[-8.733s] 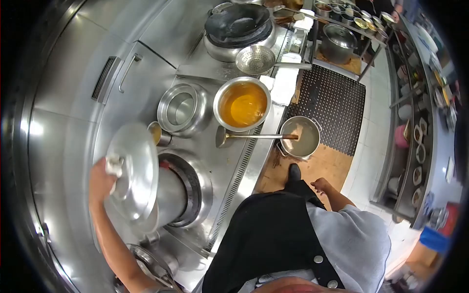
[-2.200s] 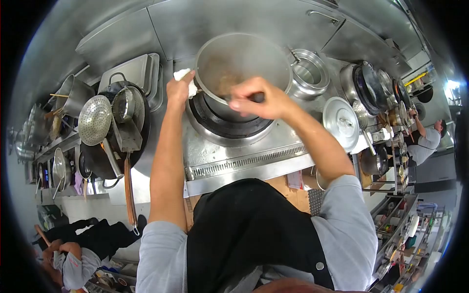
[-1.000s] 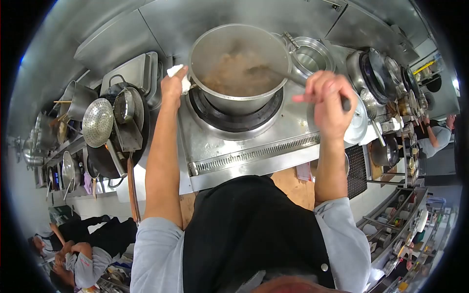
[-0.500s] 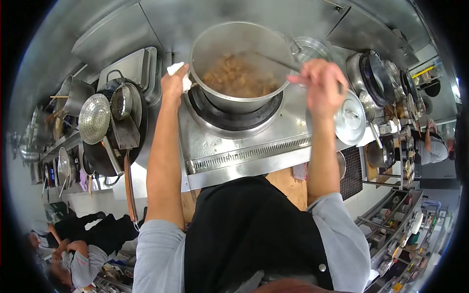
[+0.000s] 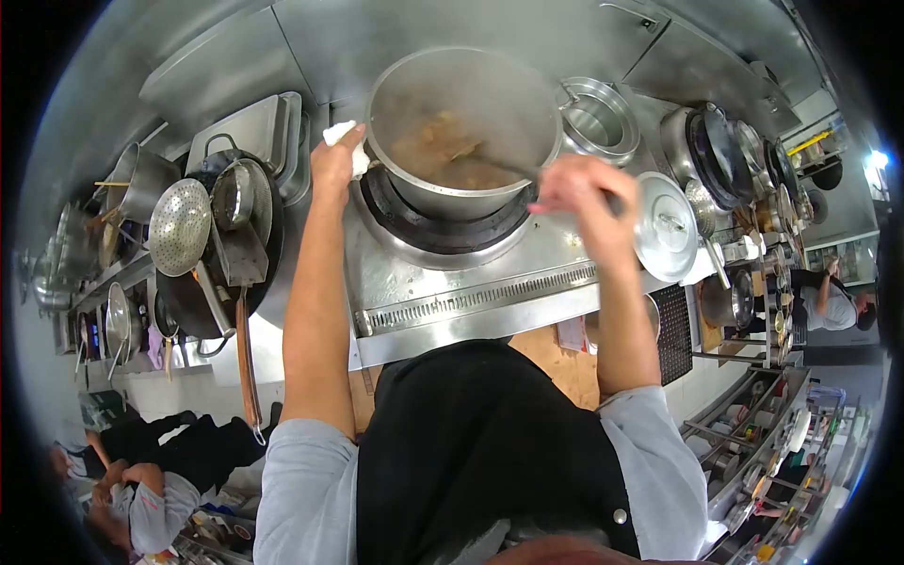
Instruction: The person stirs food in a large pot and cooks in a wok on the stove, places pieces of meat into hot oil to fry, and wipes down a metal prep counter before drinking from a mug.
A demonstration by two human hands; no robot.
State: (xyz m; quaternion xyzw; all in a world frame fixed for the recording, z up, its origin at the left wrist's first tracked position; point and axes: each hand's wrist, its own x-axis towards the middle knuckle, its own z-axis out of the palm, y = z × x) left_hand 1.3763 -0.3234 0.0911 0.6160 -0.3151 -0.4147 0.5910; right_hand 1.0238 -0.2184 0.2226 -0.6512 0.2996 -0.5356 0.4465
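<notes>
A large metal pot (image 5: 454,200) sits on the round black burner (image 5: 414,224), steam rising out of it. Inside, brown chunky food (image 5: 424,146) shows dimly through the haze. My left hand (image 5: 331,165) is closed on a folded white cloth (image 5: 343,135) at the pot's left side, where a handle is mostly covered. Beyond the pot's right rim, my right hand (image 5: 591,193), blurred by motion, is wrapped around a long-handled stirring tool (image 5: 506,168). The tool slants over the rim down into the food, its head hidden.
A metal lid (image 5: 667,226) lies right of my right hand, and a round metal pot (image 5: 598,118) stands behind it. To the left are a perforated skimmer (image 5: 181,228) and a wok (image 5: 193,301). Other people stand at lower left and far right.
My right hand has moved left and down, closer to the pot, swinging the stirring tool through the food. Steam over the pot is thicker. My left hand stays in place.
</notes>
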